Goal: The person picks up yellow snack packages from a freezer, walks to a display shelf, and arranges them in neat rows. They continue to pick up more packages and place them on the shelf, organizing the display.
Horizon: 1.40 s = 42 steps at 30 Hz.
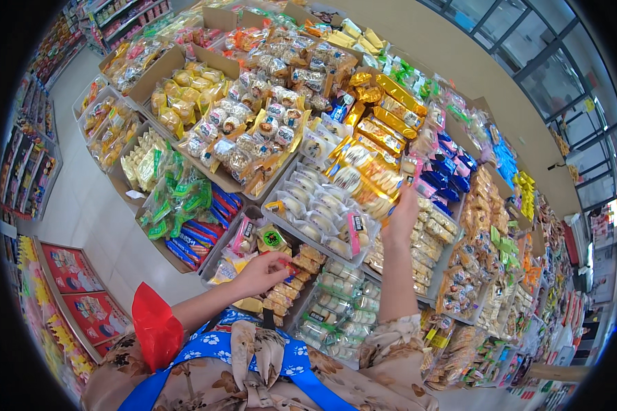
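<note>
My right hand point(402, 215) grips the lower right edge of a gold snack packet point(362, 177) with a clear window. The packet lies across a bin of clear-wrapped round white pastries point(316, 198) and the gold packets behind it. My left hand point(261, 275) is lower and to the left, above a bin of mixed snacks. Its fingers curl beside a small red-and-blue wrapper point(290, 269); whether they hold it is unclear. Wrapped nutty bars point(283, 293) lie just right of that hand, and a green-and-gold pack point(271, 239) lies behind it.
Green-wrapped round biscuits point(334, 303) fill the tray near my body. Egg-patterned snack bags point(252, 128) stand farther back, and dark blue packets point(445, 169) lie to the right. A red bag point(157, 329) hangs by my left forearm. Store shelves point(31, 149) line the left aisle.
</note>
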Tool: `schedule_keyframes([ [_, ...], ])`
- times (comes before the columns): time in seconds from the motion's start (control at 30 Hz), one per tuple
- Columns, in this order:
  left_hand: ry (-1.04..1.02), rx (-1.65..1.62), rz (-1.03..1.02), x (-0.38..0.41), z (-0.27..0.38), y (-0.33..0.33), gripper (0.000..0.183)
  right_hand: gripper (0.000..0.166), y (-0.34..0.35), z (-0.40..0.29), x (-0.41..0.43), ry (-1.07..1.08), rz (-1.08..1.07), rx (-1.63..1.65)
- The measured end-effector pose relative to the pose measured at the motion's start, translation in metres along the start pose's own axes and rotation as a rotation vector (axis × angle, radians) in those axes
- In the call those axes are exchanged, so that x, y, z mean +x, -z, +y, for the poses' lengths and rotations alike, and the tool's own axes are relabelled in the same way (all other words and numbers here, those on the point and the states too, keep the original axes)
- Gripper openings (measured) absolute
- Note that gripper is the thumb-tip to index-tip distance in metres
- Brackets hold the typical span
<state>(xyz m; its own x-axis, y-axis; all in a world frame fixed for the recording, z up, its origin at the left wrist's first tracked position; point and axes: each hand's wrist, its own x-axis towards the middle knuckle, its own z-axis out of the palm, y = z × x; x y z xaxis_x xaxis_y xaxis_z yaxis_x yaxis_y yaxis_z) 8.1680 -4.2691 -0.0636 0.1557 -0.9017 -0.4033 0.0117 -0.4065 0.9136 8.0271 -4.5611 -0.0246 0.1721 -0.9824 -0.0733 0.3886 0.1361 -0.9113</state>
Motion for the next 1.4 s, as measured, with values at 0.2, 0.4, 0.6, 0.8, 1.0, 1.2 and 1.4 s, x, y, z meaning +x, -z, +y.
schedule_keyframes([
  [0.2,-0.154,0.166,0.150,0.025,0.009,0.009,0.038,0.030,-0.031,-0.025,0.137,0.102,-0.158,-0.018],
  [0.4,-0.386,0.520,0.259,0.044,0.025,0.029,0.044,0.035,-0.050,0.021,0.178,0.769,0.131,-1.111],
  [0.6,-0.270,0.490,0.166,0.057,0.018,0.031,0.050,0.044,-0.104,0.097,0.172,0.554,-0.294,-1.183],
  [0.8,-0.321,0.482,0.104,0.063,0.013,0.033,0.055,0.057,-0.170,0.115,0.188,0.094,-0.224,-1.341],
  [1.0,-0.249,0.442,0.005,0.063,0.014,0.039,0.057,0.061,-0.180,0.116,0.174,0.059,0.045,-1.255],
  [1.2,-0.247,0.340,0.024,0.066,0.009,0.030,0.056,0.059,-0.157,0.098,0.178,0.223,0.015,-0.605],
  [1.4,-0.235,0.375,0.007,0.066,0.006,0.034,0.057,0.053,-0.093,0.016,0.172,0.631,0.069,-0.595],
])
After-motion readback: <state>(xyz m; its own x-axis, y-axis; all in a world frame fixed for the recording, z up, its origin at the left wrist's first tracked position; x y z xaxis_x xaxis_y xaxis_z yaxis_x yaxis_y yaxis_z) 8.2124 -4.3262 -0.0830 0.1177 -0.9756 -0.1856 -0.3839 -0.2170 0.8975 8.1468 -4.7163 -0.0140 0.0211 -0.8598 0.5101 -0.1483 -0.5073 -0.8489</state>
